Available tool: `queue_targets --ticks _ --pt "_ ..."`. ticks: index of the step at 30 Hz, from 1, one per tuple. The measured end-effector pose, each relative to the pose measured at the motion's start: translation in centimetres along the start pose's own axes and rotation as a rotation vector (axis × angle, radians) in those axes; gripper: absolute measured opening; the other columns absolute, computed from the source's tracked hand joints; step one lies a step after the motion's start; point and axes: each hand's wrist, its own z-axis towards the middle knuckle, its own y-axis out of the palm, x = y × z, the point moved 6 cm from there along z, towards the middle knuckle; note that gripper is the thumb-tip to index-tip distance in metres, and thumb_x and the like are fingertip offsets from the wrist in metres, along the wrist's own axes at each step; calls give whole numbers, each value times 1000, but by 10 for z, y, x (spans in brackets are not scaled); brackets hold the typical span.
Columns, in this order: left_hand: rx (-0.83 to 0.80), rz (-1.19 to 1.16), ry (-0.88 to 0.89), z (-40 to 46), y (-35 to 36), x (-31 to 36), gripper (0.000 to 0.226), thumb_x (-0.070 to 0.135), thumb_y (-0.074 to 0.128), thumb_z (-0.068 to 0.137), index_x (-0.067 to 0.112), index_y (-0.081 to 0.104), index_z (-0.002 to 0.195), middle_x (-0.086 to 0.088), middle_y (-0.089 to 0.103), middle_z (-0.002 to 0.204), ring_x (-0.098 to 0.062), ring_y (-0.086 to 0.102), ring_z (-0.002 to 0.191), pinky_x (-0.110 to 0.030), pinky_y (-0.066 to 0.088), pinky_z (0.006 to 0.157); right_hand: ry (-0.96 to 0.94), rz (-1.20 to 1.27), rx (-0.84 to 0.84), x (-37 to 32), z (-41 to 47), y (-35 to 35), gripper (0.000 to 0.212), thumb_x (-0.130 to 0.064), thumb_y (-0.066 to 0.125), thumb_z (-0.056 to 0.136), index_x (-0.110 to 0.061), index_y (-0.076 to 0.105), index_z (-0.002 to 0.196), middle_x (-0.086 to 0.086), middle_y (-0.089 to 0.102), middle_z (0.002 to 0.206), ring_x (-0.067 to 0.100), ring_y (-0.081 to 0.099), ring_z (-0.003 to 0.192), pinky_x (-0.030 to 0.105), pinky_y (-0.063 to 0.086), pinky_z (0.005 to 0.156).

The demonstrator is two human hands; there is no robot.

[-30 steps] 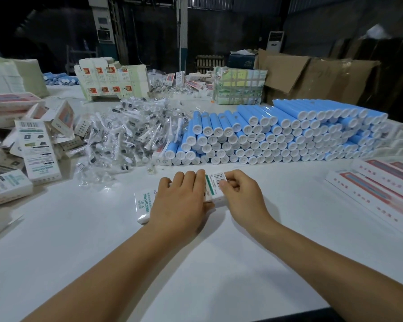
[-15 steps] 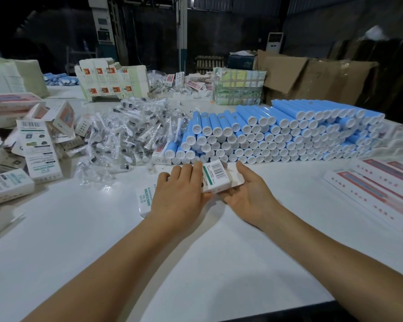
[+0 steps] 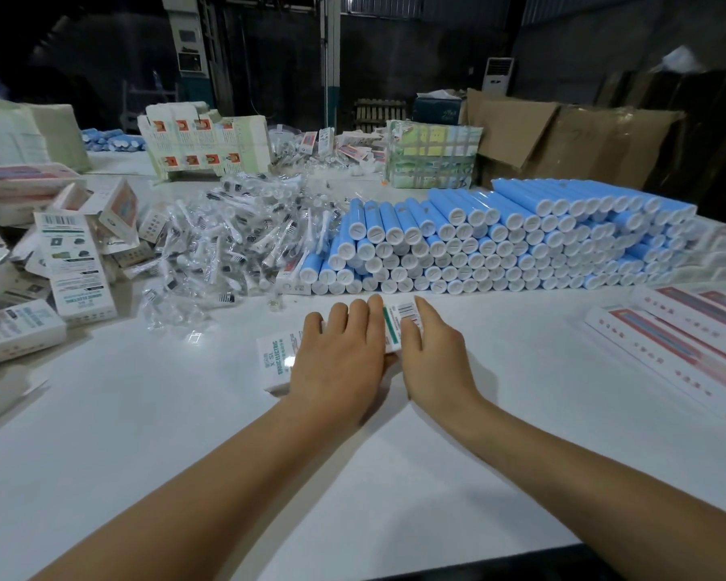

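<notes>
A wide white surface [image 3: 395,463] fills the view in a dim workshop. Across its middle lies a long stack of blue tubes [image 3: 520,245] with white caps, several layers high, the caps facing the viewer. Every place below is given from this stack.

Behind the stack and to its right, large brown cardboard sheets [image 3: 562,136] lean against a dark wall. Just left of the stack, touching its end, spreads a loose heap of clear plastic packets [image 3: 227,245] with small dark-tipped parts inside. Behind the stack's left end stands a taped, film-wrapped bundle [image 3: 432,155]. In front of the stack's right end lie long flat red-and-white boxes [image 3: 667,341], side by side. Far left of the stack, beyond the heap, printed white cartons [image 3: 76,270] lie scattered, one showing a barcode.

In front of the stack's left end, near it but not touching, two bare forearms reach in from the bottom edge. The left hand [image 3: 340,358] lies flat, fingers straight, palm pressing down on a small white box [image 3: 275,358] with green lettering. The right hand [image 3: 432,358] is open, fingers straight, resting against the box's right end, where a barcode shows beside the thumb. The box lies flat on the surface under both hands.
</notes>
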Motion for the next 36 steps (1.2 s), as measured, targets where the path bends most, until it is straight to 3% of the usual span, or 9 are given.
queue_targets --ticks 5,8,11,16,21,27,32,34,36 --pt "-6 1 16 0 1 1 71 51 22 100 3 5 149 -8 35 136 -28 38 116 -41 30 94 -8 5 -50 -2 -2 1 40 -19 39 101 -7 44 139 11 64 117 26 59 107 35 45 93" --pt "13 -21 2 -1 0 -2 72 52 24 98 4 4 148 -8 34 137 -27 37 116 -41 29 93 198 437 -60 8 1 -2 33 -24 44 101 -5 62 120 4 70 95 21 67 92 35 56 79" --pt "22 -45 -14 -2 1 -7 78 54 34 94 7 2 148 -6 32 138 -26 36 116 -40 27 94 345 783 -89 15 5 -4 26 -20 50 97 -7 72 101 10 74 92 22 71 88 29 58 67" --pt "50 -52 -12 -3 -3 -11 79 56 36 93 7 9 150 -5 35 140 -25 38 118 -40 29 94 307 731 -66 15 7 -7 31 -9 49 97 -7 59 126 9 70 105 19 68 90 29 58 71" --pt "52 -70 -20 -4 -8 -11 78 54 45 91 4 25 147 -9 46 133 -27 47 110 -41 35 89 296 750 -53 17 7 -9 29 -8 47 98 -10 63 122 2 74 92 12 71 80 23 55 61" --pt "136 -22 20 -6 -12 -6 74 48 69 76 -2 54 129 -13 63 104 -30 59 84 -42 47 69 345 756 -28 22 5 -2 31 -9 44 98 -7 65 120 7 74 93 19 71 85 29 58 68" --pt "114 0 19 -7 -14 -4 73 50 59 81 -2 51 131 -12 62 105 -29 57 85 -41 46 70 270 708 -25 20 2 -1 30 -13 41 99 -10 66 116 2 74 90 17 70 86 29 57 71" --pt "105 10 5 -7 -16 -4 73 51 61 83 -1 49 133 -11 61 106 -28 57 86 -41 45 71 203 594 -44 18 1 -1 34 -13 40 99 -9 60 126 4 72 101 16 68 91 32 56 80" --pt "68 18 -1 -6 -14 -4 75 53 51 90 0 38 141 -10 57 117 -27 55 96 -41 43 78 93 383 -69 12 -2 0 41 -9 41 98 -11 49 138 3 66 115 5 64 93 20 53 79"
